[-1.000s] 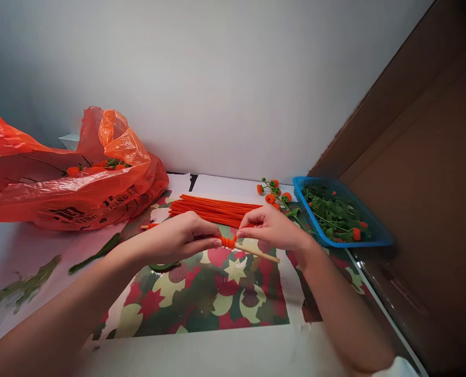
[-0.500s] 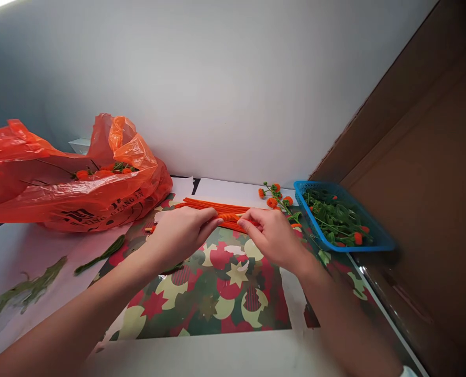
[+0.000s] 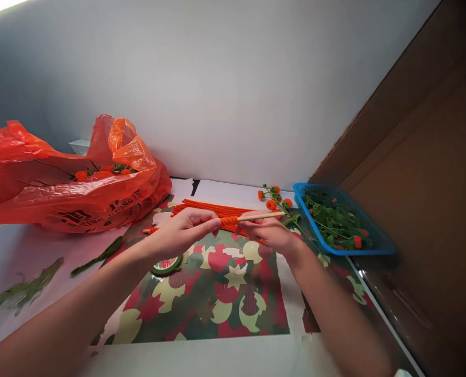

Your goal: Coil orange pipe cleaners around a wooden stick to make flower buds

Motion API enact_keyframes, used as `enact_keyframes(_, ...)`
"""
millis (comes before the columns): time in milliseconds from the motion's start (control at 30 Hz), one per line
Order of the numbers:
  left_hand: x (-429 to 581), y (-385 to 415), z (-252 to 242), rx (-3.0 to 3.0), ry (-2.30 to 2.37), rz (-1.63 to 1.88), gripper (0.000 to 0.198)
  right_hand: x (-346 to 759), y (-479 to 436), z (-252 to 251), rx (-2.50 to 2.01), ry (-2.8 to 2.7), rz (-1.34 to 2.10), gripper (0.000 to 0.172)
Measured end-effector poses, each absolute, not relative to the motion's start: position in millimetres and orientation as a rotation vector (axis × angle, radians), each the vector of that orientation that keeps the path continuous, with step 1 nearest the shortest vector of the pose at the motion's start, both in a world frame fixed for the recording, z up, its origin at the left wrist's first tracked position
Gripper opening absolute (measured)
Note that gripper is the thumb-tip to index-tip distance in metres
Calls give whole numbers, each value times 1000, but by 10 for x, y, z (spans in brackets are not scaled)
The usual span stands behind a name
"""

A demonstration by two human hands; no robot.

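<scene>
Both hands are over the middle of the table on one thin wooden stick [image 3: 262,215], which runs left to right. An orange pipe cleaner [image 3: 229,221] is coiled around the stick between the hands. My left hand [image 3: 189,224] is closed on the stick's left part, thumb against the coil. Closed on the bare wood just right of the coil is my right hand [image 3: 270,230], and the stick's tip sticks out past its fingers. Behind them lies a bundle of straight orange pipe cleaners [image 3: 201,206]. A roll of green tape [image 3: 168,265] lies beside my left forearm.
A red plastic bag [image 3: 111,196] with orange flowers inside stands left. At right, a blue basket [image 3: 323,238] holds green stems and leaves. Orange flower sprigs [image 3: 274,199] lie beside it. Green pipe cleaners [image 3: 97,256] lie left on the patterned sheet's [image 3: 217,293] side.
My right hand has turned and opened its grip slightly, so the bare stick now shows pointing right. My left hand has shifted a little, uncovering the tape roll.
</scene>
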State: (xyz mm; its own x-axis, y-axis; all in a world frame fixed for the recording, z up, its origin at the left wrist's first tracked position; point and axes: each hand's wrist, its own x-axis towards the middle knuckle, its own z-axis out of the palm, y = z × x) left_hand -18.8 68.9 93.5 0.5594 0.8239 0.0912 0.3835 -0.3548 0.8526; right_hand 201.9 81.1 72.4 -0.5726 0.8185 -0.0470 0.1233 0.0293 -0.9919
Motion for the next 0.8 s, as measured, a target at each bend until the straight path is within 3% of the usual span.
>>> enact_keyframes(267,-303,755,918,2074,826,281,34,2090,824,789,-1019,-1983,1534,22)
enact_keyframes(600,-275,740,819,2478,1250,300,40,1841,634,728,-1402,-2212,553,15)
enact_keyframes(800,-193,717,782,2491,1480,431,39,1759,574,713,-1505,-2112,392,20)
